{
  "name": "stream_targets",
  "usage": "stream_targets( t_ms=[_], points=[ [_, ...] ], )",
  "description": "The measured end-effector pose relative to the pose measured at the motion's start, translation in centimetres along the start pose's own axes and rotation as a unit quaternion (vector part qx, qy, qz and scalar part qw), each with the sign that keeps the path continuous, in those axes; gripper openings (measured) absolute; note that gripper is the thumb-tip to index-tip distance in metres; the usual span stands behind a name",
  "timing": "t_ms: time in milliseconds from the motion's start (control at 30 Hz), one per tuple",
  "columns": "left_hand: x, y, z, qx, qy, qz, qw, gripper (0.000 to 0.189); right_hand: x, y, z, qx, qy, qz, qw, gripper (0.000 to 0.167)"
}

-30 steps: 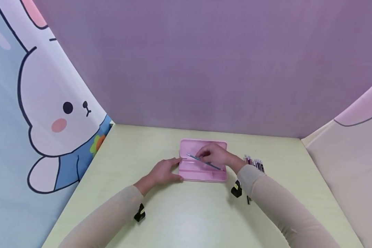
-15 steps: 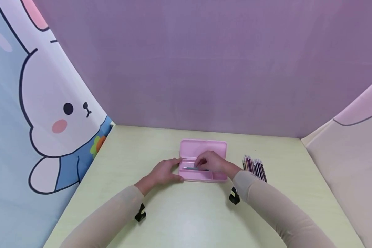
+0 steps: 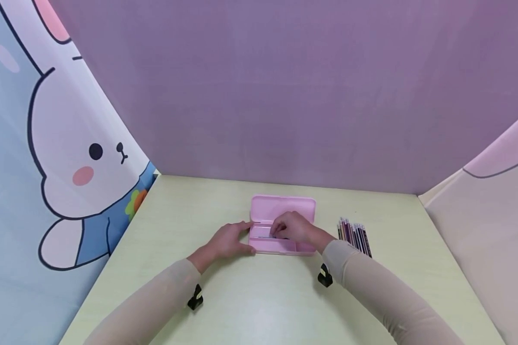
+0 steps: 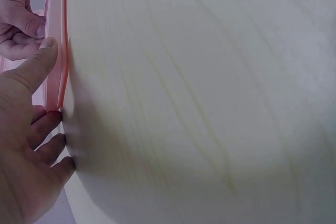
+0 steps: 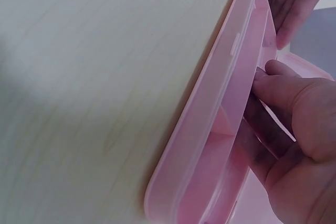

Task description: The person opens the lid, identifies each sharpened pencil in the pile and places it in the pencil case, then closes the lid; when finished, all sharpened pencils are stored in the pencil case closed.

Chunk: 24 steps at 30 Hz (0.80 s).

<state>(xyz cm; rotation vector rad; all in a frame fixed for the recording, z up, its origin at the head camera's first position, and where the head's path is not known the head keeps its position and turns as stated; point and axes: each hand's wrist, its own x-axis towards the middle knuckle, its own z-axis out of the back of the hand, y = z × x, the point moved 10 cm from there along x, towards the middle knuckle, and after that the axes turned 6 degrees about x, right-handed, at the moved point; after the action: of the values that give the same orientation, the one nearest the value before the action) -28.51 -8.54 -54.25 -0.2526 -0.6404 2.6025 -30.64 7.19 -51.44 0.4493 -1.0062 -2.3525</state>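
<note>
A pink pencil case (image 3: pixel 282 203) lies open on the table, its lid tipped back and its tray divided into compartments. At its left end, my left hand (image 3: pixel 228 239) holds it, thumb at the front corner and fingers at the left side. My right hand (image 3: pixel 294 227) reaches down into the long rear compartment. There its curled fingers hold a blue-grey pencil (image 3: pixel 264 236) low in the tray; most of the pencil is hidden. In the right wrist view, the thumb of the right hand (image 5: pixel 294 124) is behind the compartment divider (image 5: pixel 247 82).
To the right of the case lies a bundle of several pencils (image 3: pixel 354 235), partly hidden by the right sleeve. A purple backdrop (image 3: pixel 285 96) rises behind the pale table (image 3: pixel 259 302). A rabbit-print cloth (image 3: pixel 77 143) hangs at the left.
My right hand has come down from over the case and turned the slanted pencil level, lowering it into the rear compartment. My left hand stays at the case's left end.
</note>
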Motion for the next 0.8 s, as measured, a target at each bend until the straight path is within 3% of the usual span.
stream_targets(
  t_ms=[467, 667, 800],
  points=[
    [-0.1, -0.2, 0.1, 0.000, -0.003, 0.004, 1.0000, 0.092, -0.5, 0.1, 0.3, 0.020, 0.013, 0.006, 0.9997, 0.011],
    [-0.2, -0.3, 0.1, -0.001, -0.004, 0.003, 1.0000, 0.092, -1.5, 0.4, 2.0, 0.008, -0.005, 0.026, 0.9996, 0.016],
    [-0.1, -0.2, 0.1, 0.000, -0.006, 0.001, 1.0000, 0.093, -2.9, -0.3, 3.8, 0.038, -0.016, 0.025, 0.9988, 0.020]
  ],
)
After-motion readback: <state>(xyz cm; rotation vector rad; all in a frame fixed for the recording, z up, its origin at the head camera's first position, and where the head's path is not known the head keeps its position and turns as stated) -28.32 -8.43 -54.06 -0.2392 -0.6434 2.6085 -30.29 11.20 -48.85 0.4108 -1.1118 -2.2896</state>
